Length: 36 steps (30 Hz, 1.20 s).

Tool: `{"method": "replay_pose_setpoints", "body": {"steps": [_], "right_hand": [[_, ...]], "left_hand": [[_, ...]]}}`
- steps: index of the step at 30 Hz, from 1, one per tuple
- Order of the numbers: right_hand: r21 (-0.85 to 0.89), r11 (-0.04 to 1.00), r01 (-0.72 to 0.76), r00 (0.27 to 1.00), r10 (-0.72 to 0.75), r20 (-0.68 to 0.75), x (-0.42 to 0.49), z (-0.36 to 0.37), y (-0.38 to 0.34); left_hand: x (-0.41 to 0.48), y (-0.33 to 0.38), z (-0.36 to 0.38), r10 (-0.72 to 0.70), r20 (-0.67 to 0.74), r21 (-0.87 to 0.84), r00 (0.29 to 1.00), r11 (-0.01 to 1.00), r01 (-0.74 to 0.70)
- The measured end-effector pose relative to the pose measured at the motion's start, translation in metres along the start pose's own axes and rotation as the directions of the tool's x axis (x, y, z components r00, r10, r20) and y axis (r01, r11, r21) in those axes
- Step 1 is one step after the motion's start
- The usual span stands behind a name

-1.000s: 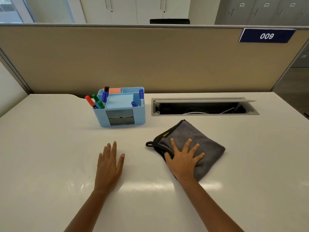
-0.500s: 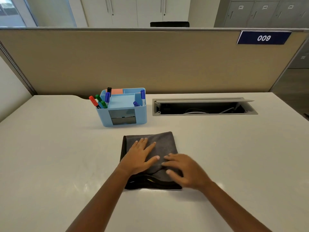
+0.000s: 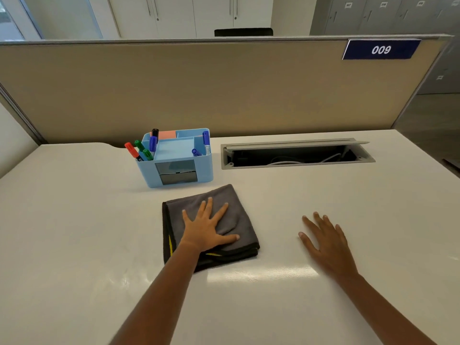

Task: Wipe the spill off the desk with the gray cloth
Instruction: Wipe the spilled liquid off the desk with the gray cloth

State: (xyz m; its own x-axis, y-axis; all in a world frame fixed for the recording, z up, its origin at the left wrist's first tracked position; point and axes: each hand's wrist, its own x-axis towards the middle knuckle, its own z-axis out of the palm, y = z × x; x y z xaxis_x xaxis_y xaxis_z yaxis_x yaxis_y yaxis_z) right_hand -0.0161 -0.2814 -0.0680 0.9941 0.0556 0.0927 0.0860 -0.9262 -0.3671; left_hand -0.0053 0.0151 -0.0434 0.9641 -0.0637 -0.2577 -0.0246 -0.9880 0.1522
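Head view: the gray cloth (image 3: pixel 219 220), folded, is lying flat on the bench (image 3: pixel 74 232), just in front of the blue organizer (image 3: pixel 178 165). It is being pressed by the left hand (image 3: pixel 207 229), fingers spread, palm down, nothing gripped. The right hand (image 3: pixel 328 242) is resting open on bare bench, well apart. No spill is being shown clearly. Recommended: even palm pressure, overlapping strokes w/ the folds kept flat.

The cloth (image 3: pixel 211 220) lay on the bench (image 3: pixel 74 232), just before the organizer (image 3: pixel 176 160). The cable tray (image 3: pixel 296 154) sat right of the organizer. The left hand (image 3: pixel 206 229) lay on the cloth, the right hand (image 3: pixel 326 241) on the bench to its right.
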Motion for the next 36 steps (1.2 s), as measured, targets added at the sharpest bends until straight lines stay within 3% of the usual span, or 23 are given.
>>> {"method": "replay_pose_setpoints", "body": {"steps": [7,13,18,23,27,31,36], "right_hand": [[0.011,1.000,0.001,1.000,-0.001,0.000,0.001,0.002,0.002],[-0.017,1.000,-0.001,1.000,0.001,-0.012,0.001,0.004,-0.001],[-0.057,0.998,0.001,1.000,-0.002,-0.025,0.000,0.006,-0.002],[-0.083,0.997,0.004,1.000,-0.005,-0.014,0.000,0.005,-0.001],[-0.069,0.997,0.016,1.000,-0.017,-0.001,0.002,0.003,0.002],[-0.023,1.000,0.017,0.999,-0.018,-0.042,0.001,0.002,0.003],[-0.018,1.000,0.013,0.999,-0.014,-0.038,0.002,0.004,0.003]], "left_hand": [[-0.045,-0.083,0.005,-0.348,-0.120,-0.137,0.930,0.933,0.332],[-0.101,-0.064,0.028,-0.490,-0.208,-0.228,0.846,0.866,0.445],[-0.135,-0.006,0.054,-0.449,-0.115,-0.171,0.886,0.888,0.428],[-0.113,0.068,0.064,-0.178,-0.186,-0.181,0.966,0.973,0.145],[-0.068,0.064,0.045,-0.086,-0.128,-0.120,0.988,0.990,0.070],[-0.050,0.025,0.029,-0.113,-0.177,-0.082,0.978,0.992,0.099],[-0.086,-0.030,0.030,-0.313,-0.226,-0.176,0.922,0.944,0.277]]}}
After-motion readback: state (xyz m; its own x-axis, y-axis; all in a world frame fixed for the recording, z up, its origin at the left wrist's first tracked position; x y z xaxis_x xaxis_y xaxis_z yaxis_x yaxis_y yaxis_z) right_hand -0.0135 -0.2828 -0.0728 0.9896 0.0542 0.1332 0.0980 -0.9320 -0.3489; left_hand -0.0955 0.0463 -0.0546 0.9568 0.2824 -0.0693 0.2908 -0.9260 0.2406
